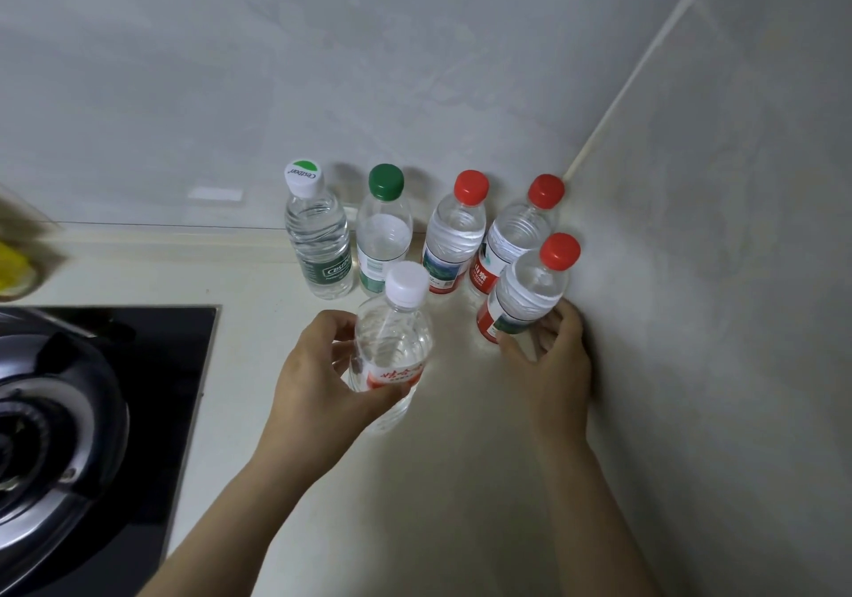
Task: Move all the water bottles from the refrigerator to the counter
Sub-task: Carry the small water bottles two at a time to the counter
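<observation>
Now we are holding a white-capped bottle in our left hand, fingers wrapping around its middle. Our right hand is gripping the bottom of a red-capped bottle standing on the bench beside the side wall. Behind them, four more bottles are standing in a row.

Four clear water bottles stand upright in a row at the back of the tabletop, the Cestbon bottle, green-capped bottle, red-capped bottle and corner red-capped bottle, while the front red-capped bottle is gripped low by the right hand and the white-capped bottle is held in the left hand
</observation>
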The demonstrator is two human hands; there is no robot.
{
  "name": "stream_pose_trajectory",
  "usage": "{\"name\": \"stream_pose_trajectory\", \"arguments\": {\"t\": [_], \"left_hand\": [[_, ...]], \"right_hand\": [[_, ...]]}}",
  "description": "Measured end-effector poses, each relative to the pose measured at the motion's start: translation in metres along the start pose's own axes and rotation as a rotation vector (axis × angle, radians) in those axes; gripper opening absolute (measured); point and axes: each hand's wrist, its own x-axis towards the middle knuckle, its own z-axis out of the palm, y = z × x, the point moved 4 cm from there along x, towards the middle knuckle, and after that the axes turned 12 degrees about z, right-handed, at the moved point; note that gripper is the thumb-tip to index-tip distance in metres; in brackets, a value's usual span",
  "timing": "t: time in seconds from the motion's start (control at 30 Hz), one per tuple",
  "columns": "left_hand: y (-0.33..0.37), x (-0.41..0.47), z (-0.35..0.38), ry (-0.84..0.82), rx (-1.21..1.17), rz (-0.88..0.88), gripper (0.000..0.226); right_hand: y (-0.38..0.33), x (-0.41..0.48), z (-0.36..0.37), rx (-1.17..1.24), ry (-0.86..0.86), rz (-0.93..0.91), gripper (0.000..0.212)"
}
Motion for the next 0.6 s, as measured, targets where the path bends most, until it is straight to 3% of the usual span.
{"name": "stream_pose_trajectory", "arguments": {"t": [0.37, 0.6], "left_hand": [[0.003, 0.034, 0.030, 0.022, 0.016, 0.101, 0.055], [0.001, 0.057, 0.049, 0.009, -0.008, 0.141, 0.056]], "right_hand": [[0.011, -0.041, -0.022, -0.258, -0.087, -0.084, 0.045], [0.010, -0.048, -0.031, -0.266, -0.116, -0.065, 0.048]]}}
